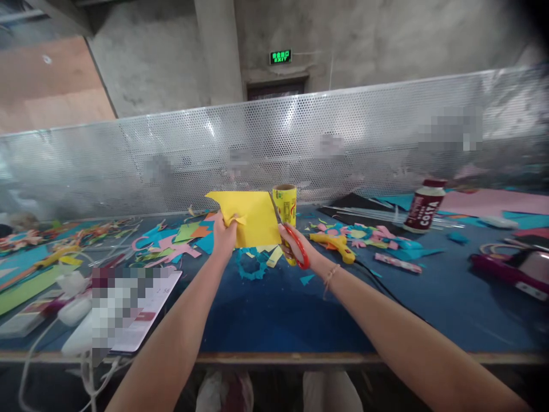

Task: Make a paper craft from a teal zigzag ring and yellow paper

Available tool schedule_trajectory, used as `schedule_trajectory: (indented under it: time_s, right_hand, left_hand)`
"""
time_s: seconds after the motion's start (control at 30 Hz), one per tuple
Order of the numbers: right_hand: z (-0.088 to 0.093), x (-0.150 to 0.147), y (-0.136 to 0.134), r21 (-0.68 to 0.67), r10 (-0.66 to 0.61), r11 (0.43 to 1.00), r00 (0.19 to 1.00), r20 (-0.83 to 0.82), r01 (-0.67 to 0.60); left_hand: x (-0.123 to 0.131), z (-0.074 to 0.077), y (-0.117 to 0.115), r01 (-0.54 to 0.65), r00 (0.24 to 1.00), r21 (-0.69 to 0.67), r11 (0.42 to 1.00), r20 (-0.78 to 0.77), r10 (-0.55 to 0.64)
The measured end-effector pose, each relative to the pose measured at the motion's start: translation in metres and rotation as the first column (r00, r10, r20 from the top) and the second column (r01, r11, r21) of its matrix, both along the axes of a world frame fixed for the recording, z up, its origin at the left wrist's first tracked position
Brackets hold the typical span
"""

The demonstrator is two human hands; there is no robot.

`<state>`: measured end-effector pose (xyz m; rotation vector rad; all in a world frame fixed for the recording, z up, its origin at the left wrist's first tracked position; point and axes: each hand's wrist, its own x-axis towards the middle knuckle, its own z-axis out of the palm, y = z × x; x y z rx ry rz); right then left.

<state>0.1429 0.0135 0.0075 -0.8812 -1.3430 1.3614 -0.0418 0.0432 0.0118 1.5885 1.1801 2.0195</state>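
My left hand (225,233) grips a sheet of yellow paper (257,220) by its left side, held up above the table. The sheet's upper left corner runs out to a point, and it is creased where I grip it. In my right hand (294,245) is a pair of scissors with red handles (303,252). Their dark blades stand upright along the paper's right edge; whether they are cutting into it I cannot tell. Just behind the blades stands a yellow-labelled cylinder (286,200) with an open top. Below the paper lies a blue paper ring with a jagged edge (252,269).
A yellow glue gun (337,245) with a black cable lies right of my hands. Beyond it are a Costa bottle (424,207) and a purple case (510,274). Paper scraps (178,243) spread to the left, near a tablet (150,312) and white cables. A perforated metal screen (180,149) closes the back.
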Motion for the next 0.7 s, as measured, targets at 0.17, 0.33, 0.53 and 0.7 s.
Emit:
schedule_trajectory:
  time_s: [0.17, 0.33, 0.53, 0.7]
  right_hand:
    - [-0.0013, -0.0005, 0.0004, -0.004, 0.03, 1.0, 1.0, 0.003, -0.03]
    - [-0.0014, -0.0014, -0.0001, 0.01, -0.006, 1.0, 0.997, 0.074, 0.005]
    - [0.0, -0.0007, 0.0005, 0.072, -0.041, 0.997, 0.988, 0.148, 0.031]
    - [0.0008, -0.0009, 0.0016, 0.091, -0.03, 0.996, 0.992, 0.126, 0.018]
  left_hand:
    - [0.006, -0.0004, -0.0033, -0.026, 1.0, -0.013, 1.0, 0.011, 0.026]
    - [0.0064, -0.0019, -0.0021, -0.05, 0.999, -0.01, 0.999, 0.002, 0.05]
    - [0.0036, 0.0015, -0.0037, -0.062, 0.998, 0.004, 0.998, -0.01, 0.062]
    - [0.0023, 0.0064, -0.0065, -0.032, 0.999, 0.021, 0.999, 0.008, 0.032]
